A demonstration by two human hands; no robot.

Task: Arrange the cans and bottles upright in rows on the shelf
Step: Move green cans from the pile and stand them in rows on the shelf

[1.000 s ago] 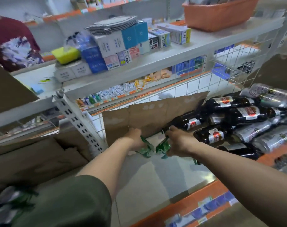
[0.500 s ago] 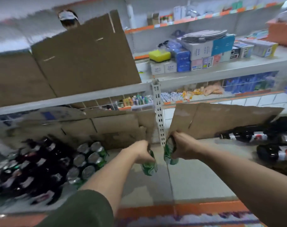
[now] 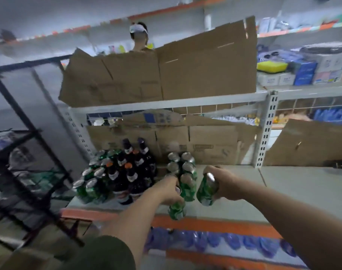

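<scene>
My left hand (image 3: 169, 190) grips a green can (image 3: 176, 210) by its top, low at the front of the grey shelf (image 3: 283, 191). A second green can (image 3: 206, 189) is held, tilted, in my right hand (image 3: 223, 183), just right of two short rows of upright green cans (image 3: 182, 168). To the left stand dark bottles (image 3: 131, 168) in rows, and more green cans (image 3: 92, 178) beyond them. The picture is blurred by motion.
Brown cardboard (image 3: 205, 147) lines the back of the shelf. A white upright post (image 3: 265, 129) splits the bays. A dark bottle (image 3: 339, 164) lies at the far right. A black wire rack (image 3: 29, 172) stands left. A person stands behind the upper cardboard (image 3: 166, 75).
Both hands carried the green cans left, from the pile of lying bottles past the white post to the standing rows. The view swung left with them.
</scene>
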